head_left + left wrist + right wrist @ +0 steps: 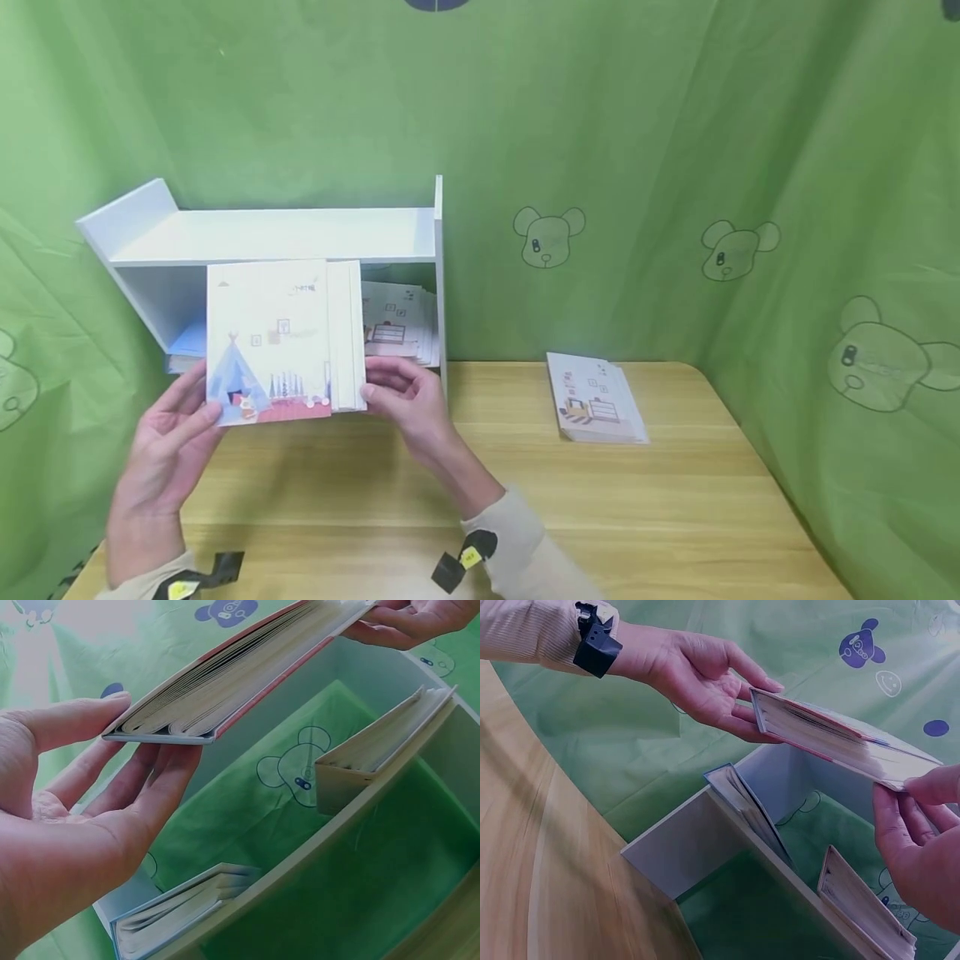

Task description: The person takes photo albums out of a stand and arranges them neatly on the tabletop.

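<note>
Between both hands a thin photo-album-like book is held up in front of the white shelf; its cover shows a blue tent and small pictures. My left hand grips its left edge, thumb on the cover and fingers underneath. At the other side, my right hand pinches the white page edges, which stick out past the cover. In the left wrist view the book shows its layered pages from below. Behind it, a blue book and a white illustrated book stand in the lower compartment.
Another illustrated book lies on the wooden table, right of the shelf. A green curtain with bear drawings hangs behind and along the sides. The shelf's side panel rises near my right hand.
</note>
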Motion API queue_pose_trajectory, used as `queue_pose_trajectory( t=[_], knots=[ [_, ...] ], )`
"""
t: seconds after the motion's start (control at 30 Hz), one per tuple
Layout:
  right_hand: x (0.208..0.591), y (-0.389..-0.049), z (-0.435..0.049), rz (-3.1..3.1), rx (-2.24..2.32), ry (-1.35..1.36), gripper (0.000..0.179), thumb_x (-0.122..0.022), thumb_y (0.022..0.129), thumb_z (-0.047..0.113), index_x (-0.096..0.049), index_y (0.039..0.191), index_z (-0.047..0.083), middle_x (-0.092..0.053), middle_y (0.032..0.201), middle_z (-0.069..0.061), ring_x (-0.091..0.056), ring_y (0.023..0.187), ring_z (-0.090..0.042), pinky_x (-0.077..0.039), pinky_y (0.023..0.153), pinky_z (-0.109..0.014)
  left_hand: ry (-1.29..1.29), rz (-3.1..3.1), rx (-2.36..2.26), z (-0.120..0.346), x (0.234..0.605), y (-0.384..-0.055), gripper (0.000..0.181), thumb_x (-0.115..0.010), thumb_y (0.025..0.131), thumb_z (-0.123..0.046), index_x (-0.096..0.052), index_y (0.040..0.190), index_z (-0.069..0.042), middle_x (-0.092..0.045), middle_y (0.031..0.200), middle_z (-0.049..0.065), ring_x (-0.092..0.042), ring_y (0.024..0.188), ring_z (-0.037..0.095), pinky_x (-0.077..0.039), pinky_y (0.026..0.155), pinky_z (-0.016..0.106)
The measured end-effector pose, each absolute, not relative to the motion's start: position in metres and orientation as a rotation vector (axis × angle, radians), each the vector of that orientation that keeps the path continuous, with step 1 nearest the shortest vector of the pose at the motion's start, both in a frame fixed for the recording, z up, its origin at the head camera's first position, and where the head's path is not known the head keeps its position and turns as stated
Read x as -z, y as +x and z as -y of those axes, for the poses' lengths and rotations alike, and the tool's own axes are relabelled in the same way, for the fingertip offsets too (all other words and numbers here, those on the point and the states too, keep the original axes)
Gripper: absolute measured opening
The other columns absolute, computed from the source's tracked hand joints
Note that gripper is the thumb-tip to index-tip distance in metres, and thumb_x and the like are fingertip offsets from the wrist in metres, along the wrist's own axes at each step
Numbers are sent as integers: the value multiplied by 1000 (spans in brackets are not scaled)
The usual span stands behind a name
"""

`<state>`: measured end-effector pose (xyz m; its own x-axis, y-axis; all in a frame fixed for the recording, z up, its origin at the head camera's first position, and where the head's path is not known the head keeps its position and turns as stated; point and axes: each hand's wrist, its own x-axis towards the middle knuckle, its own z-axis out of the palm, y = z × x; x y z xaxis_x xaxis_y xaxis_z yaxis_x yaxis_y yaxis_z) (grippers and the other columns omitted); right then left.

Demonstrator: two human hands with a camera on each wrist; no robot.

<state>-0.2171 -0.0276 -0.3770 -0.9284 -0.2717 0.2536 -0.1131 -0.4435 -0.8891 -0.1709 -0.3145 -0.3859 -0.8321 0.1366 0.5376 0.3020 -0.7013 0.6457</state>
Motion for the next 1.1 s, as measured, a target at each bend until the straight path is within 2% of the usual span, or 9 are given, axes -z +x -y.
queue_pose_trajectory(
  t=[0.27,0.53,0.87,1.1],
  knots=[
    [383,-214,19,-1608,2526,-582,35,-67,79,-8,-62,113,-2,-65,106,-19,-66,89,-24,-58,79,-35,-849,1248,2645,310,387,-173,59,-24,88,26,-28,143,5,-41,141,22,-51,120,33,-45,101,40],
    [390,-211,9,-1643,2512,-597,36,-68,80,-6,-60,115,-4,-65,107,-19,-66,89,-22,-58,78,-35,-704,1458,2569,306,390,-173,62,-30,86,25,-31,143,2,-47,138,16,-54,117,28,-48,98,37],
    [397,-209,-4,-1669,2499,-561,37,-68,80,-5,-60,116,-3,-63,109,-19,-65,91,-24,-57,82,-36,-889,1383,2606,298,397,-178,63,-28,84,29,-29,142,6,-47,136,21,-53,117,31,-46,99,39],
    [407,-211,-12,-1698,2510,-566,37,-68,80,-4,-59,116,-4,-63,108,-20,-65,92,-25,-57,82,-35,-875,1412,2617,291,401,-182,64,-28,83,30,-31,141,5,-48,136,20,-54,117,30,-47,98,38]
  ],
)
